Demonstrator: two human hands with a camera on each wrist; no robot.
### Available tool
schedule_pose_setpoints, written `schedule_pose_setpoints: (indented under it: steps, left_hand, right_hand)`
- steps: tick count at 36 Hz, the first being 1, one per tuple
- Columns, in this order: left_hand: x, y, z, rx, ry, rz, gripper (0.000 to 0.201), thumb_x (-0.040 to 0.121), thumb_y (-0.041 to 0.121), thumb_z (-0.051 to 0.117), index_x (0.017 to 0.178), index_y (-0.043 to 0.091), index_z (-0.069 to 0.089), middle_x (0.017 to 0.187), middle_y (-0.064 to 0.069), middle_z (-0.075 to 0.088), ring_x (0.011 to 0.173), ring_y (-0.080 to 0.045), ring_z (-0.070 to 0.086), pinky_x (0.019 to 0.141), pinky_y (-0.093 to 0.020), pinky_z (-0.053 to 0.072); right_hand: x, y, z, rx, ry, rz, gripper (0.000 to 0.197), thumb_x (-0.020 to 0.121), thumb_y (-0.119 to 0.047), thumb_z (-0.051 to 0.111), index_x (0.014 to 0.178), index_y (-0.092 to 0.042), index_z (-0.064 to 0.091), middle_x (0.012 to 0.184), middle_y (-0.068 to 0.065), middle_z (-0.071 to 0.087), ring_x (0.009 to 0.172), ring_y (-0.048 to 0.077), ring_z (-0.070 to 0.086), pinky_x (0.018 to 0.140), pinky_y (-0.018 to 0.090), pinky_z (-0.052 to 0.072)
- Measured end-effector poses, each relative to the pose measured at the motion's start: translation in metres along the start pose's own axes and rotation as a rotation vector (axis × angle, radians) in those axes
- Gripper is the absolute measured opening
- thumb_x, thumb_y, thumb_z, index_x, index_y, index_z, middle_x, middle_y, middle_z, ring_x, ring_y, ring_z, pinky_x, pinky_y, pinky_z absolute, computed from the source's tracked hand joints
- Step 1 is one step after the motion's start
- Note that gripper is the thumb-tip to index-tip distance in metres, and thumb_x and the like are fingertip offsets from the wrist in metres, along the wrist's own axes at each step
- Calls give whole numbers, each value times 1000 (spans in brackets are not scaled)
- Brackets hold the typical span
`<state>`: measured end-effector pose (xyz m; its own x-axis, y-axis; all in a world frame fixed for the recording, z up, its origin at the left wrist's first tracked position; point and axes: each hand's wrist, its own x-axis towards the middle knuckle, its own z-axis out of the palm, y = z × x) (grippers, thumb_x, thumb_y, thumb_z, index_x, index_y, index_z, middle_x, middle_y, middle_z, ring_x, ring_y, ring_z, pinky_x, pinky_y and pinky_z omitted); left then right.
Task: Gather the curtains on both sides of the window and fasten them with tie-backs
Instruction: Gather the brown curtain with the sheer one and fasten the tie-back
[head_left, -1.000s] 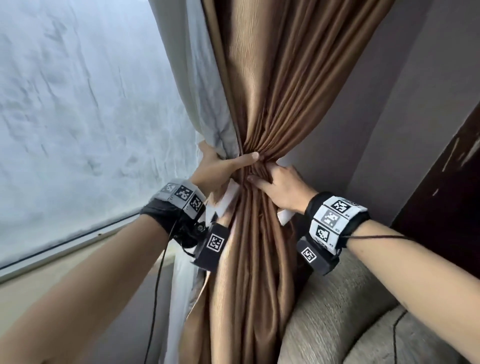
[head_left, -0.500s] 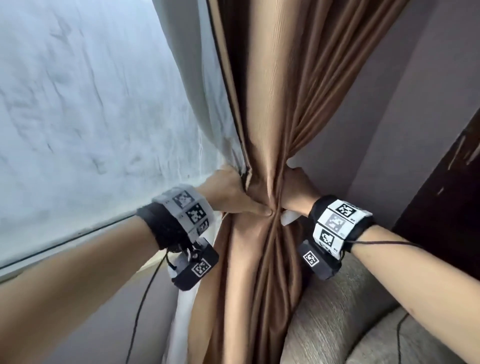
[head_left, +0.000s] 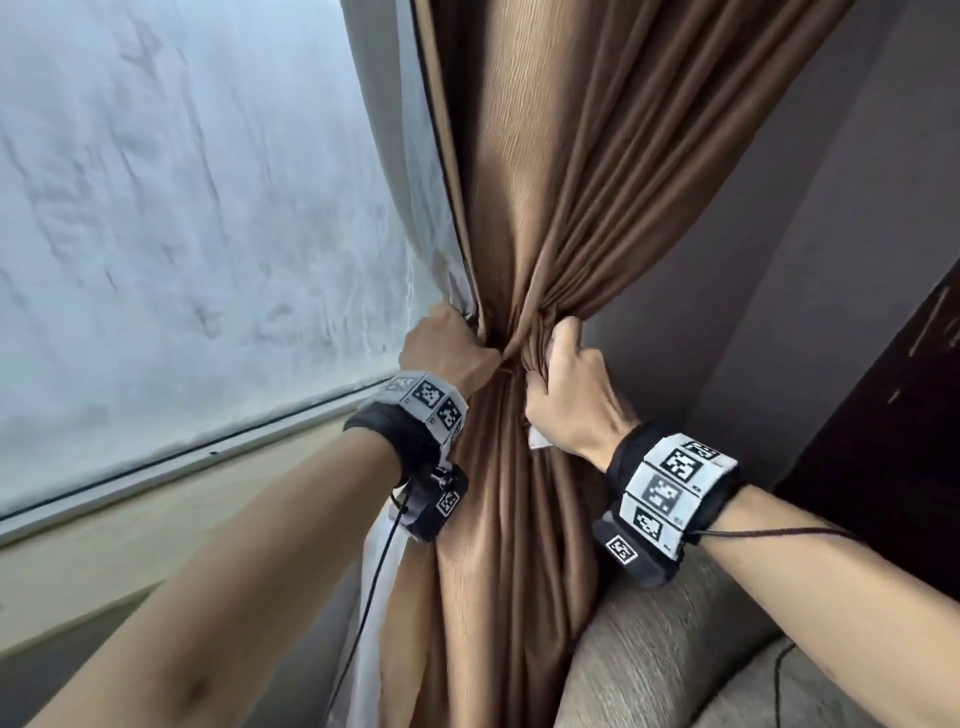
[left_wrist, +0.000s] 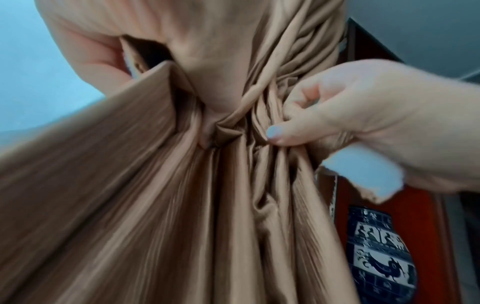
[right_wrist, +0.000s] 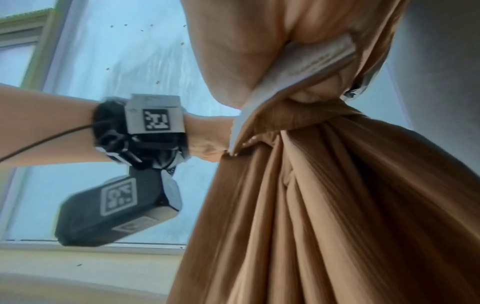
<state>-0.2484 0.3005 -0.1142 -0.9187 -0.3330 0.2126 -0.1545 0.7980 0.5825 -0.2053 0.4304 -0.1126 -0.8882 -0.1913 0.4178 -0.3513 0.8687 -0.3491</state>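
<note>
Where the brown curtain (head_left: 540, 218) narrows to its tightest point, I see both hands meeting on it, one on each side of the gathered waist; the left hand (head_left: 447, 353) sits on the window side with its fingers curled round the bunched folds, knuckles toward me, and the right hand (head_left: 566, 389) grips the opposite side, its fingers (head_left: 566, 332) bent into the pleats; in the left wrist view the right thumb (left_wrist: 283, 131) presses flat against the crumpled knot of cloth between the two hands; a matching brown tie-back (right_wrist: 306, 119) runs as a band around the curtain just below the right hand, and a pale strip, seemingly its lining or end, juts out under the right palm; whether the band is fastened I cannot tell, since the hands cover where its ends meet; above the hands the fabric fans out upward in long folds, and below them it falls in loose pleats; a grey-white lining (head_left: 395, 171) edges the curtain on the left hand's side, against the frosted window (head_left: 182, 208); below the right forearm lies a grey upholstered seat (head_left: 675, 654); past the right hand, in the left wrist view, stands a blue-and-white patterned vase (left_wrist: 379, 253) against dark red wood.
</note>
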Motion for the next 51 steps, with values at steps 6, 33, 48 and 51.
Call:
schedule_pose_setpoints:
  steps: [6,33,48,51]
  left_hand:
    - [-9,3,1,-98,22,-124,51,76,27,71,113,5,44,108,-15,63,102,-35,63,78,-37,47]
    - [-33,2,1,35,44,559,22,90,23,55,75,9,48,78,-21,64,74,-42,57,59,-36,30]
    - [-3,9,-7,162,-34,511,19,82,26,60,83,7,61,74,-8,55,73,-31,56,59,-32,38]
    - [-1,10,-17,80,-263,530,22,76,22,64,65,4,60,59,-4,53,62,-22,55,49,-26,36]
  right_hand:
    - [3,-16,-3,-214,-28,-42,24,87,-10,48,109,-6,37,103,24,63,99,43,60,69,37,38]
    - [8,9,-2,4,78,91,27,85,-7,52,108,1,40,94,37,61,89,53,59,68,45,44]
    - [18,20,-33,143,-212,-4,29,79,-7,53,88,-20,77,81,-5,71,78,6,60,67,11,40]
    - [21,25,-41,113,-310,1,44,73,0,47,94,-25,76,88,-5,75,83,7,67,68,5,46]
